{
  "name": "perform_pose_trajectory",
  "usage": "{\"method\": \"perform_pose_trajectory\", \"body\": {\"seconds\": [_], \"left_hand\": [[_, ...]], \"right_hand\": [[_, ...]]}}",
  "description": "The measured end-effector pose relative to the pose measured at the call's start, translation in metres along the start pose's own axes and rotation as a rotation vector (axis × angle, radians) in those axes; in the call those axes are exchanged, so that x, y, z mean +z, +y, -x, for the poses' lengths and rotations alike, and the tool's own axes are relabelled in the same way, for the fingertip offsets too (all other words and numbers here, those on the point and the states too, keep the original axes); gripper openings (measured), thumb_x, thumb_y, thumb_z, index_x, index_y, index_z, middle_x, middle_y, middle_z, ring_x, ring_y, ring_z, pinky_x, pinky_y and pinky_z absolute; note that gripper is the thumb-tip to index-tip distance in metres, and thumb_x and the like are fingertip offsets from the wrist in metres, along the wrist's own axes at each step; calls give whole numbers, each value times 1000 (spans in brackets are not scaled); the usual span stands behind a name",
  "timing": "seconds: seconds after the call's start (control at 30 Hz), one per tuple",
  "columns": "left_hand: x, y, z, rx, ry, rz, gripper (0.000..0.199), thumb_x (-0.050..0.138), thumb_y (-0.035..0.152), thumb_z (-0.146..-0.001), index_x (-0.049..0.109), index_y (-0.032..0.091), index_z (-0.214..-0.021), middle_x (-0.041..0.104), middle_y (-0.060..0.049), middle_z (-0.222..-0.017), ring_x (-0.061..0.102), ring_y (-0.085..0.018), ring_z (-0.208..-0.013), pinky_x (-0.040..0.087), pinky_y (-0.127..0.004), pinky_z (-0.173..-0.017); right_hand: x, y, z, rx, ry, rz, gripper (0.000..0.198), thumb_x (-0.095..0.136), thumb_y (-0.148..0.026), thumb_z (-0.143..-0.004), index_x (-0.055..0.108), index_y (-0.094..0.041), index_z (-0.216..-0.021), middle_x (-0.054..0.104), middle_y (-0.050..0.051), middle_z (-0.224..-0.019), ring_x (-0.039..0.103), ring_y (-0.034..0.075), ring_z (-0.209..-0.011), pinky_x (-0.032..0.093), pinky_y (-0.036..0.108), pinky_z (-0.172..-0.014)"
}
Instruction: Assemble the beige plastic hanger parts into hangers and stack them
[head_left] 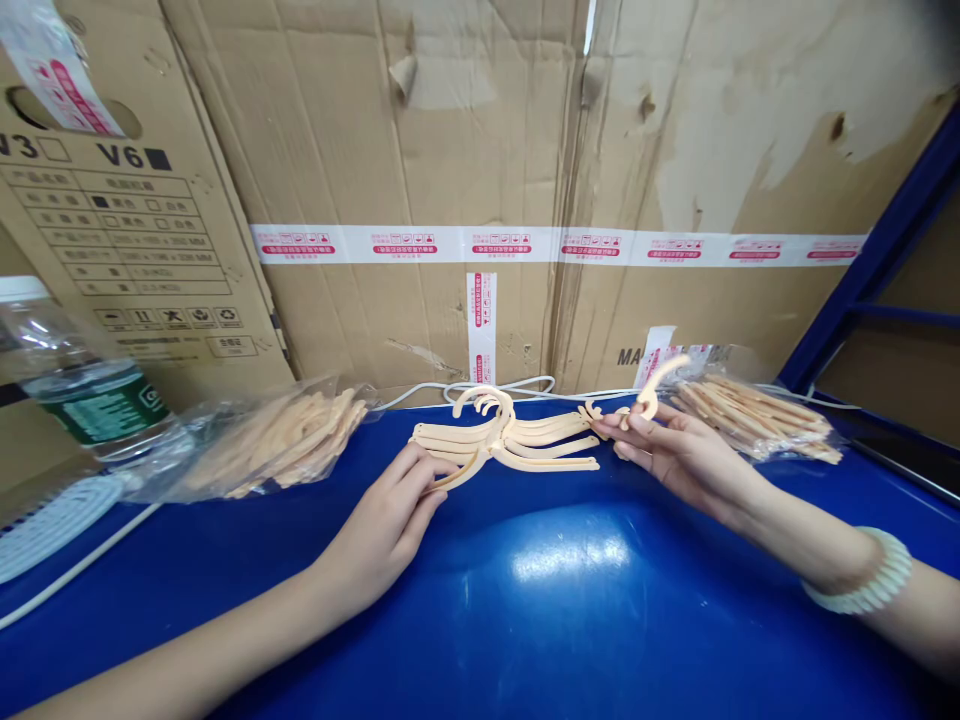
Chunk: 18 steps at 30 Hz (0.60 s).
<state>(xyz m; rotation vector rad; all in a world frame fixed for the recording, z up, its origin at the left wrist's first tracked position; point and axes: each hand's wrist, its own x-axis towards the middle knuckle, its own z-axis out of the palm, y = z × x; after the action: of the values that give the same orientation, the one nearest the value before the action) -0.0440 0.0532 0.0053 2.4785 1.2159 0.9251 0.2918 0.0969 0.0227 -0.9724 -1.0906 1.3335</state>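
Note:
Several cream-coloured folding hangers (544,430) lie stacked at the middle of the blue surface, their hooks at the back and their arms spread to both sides. My left hand (401,500) pinches the left arm of the nearest hanger between thumb and fingers. To the right of the stack, my right hand (694,455) is closed on a loose cream hanger hook (652,395), whose curved end points up and to the right. More small cream pieces show at its fingertips; whether they are held or lie behind is hard to tell.
Clear plastic bags of cream hanger parts lie on the left (289,435) and right (750,410). A water bottle (101,400) and a pale blue slotted object (56,525) are at far left. Taped cardboard (420,320) walls the back; a white cable (420,388) runs along it.

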Motion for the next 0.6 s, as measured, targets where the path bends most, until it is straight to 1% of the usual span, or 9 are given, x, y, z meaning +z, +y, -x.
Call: {"method": "perform_pose_trajectory", "body": {"seconds": [0.07,0.13,0.2,0.23,0.33,0.4,0.47,0.53,0.6], "left_hand": [[-1,0,0,-10,-11,6,19,37,15,-99,51,23,-110,49,-3,-105,54,-16,-89,45,-29,-81],[-1,1,-1,-18,-22,14,18,38,15,-99,51,23,-109,49,-3,-105,54,-16,-89,45,-29,-81],[-1,1,-1,-18,-16,20,18,38,15,-99,51,22,-107,49,-3,-105,54,-16,-89,45,-30,-81],[-2,2,-2,-18,-12,23,18,38,15,-99,52,22,-106,50,-3,-105,54,-16,-88,45,-30,-81],[-2,3,-3,-17,-13,19,19,37,15,-99,53,22,-107,50,-3,-102,55,-16,-86,46,-30,-79],[-2,4,-3,-19,-15,13,20,37,15,-98,54,22,-107,50,-3,-101,55,-16,-85,46,-30,-78],[-3,5,-4,-17,-4,9,20,38,14,-98,55,21,-106,51,-3,-100,55,-16,-84,46,-30,-77],[-2,6,-4,-12,10,10,20,39,14,-97,55,21,-105,51,-3,-100,55,-16,-84,46,-30,-77],[-2,5,-3,-5,21,15,19,39,14,-97,55,20,-105,52,-4,-100,55,-16,-84,47,-30,-77]], "right_hand": [[5,3,4,11,-26,-59,28,87,-29,-66,66,-19,-81,71,4,-92,67,17,-94,57,23,-78],[7,7,5,24,-35,-46,30,91,-29,-60,67,-18,-76,69,2,-83,65,12,-81,55,18,-71],[7,9,6,52,-68,-12,31,92,-30,-58,69,-16,-75,68,1,-78,61,9,-70,53,16,-65],[7,9,6,67,-96,9,32,91,-32,-59,70,-16,-77,67,1,-77,60,8,-68,53,17,-65],[8,9,8,108,-156,65,34,91,-33,-61,71,-15,-81,66,1,-79,59,8,-70,53,18,-70],[9,8,10,128,-173,66,32,90,-34,-62,70,-16,-79,65,0,-79,60,9,-75,54,21,-74],[11,6,12,150,-204,52,31,89,-34,-64,68,-16,-80,65,0,-85,62,12,-81,56,25,-77],[12,5,13,189,-251,56,31,86,-35,-68,68,-16,-83,67,3,-90,65,15,-86,57,27,-76],[13,5,14,229,-284,66,32,84,-36,-70,66,-15,-85,68,6,-90,68,18,-87,58,27,-72]]}}
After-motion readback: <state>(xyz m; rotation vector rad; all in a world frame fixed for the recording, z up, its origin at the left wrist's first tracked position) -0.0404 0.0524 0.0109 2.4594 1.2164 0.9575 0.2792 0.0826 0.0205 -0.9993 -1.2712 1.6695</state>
